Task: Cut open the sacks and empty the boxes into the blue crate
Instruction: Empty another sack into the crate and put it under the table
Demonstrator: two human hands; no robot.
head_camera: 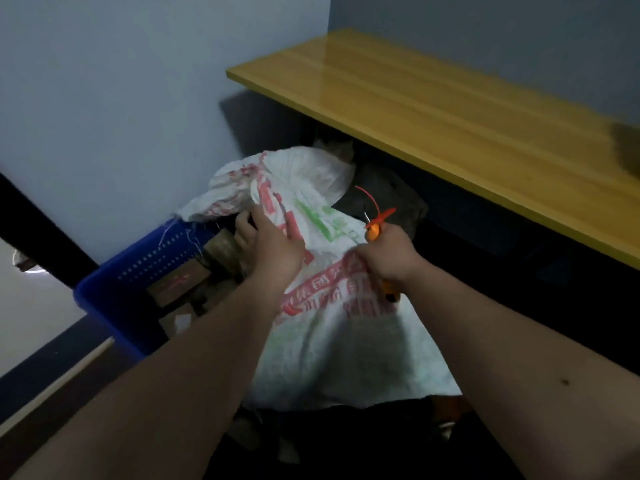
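Observation:
A white woven sack point(332, 337) with red and green print lies draped across the floor and over the right side of the blue crate point(114, 299). My left hand point(270, 247) rests on the sack near its open, frayed mouth, fingers reaching down toward the brown boxes point(180, 284) inside the crate. My right hand point(388, 258) grips an orange cutter point(375, 230) together with a bunched fold of the sack. A red cut tie point(372, 202) sticks up beside the cutter's tip.
A yellow wooden tabletop point(450, 116) overhangs the area at the right, with dark space beneath it. A pale wall point(104, 98) stands behind the crate. A dark bundle point(391, 199) lies under the table behind the sack. A black beam point(41, 230) crosses at left.

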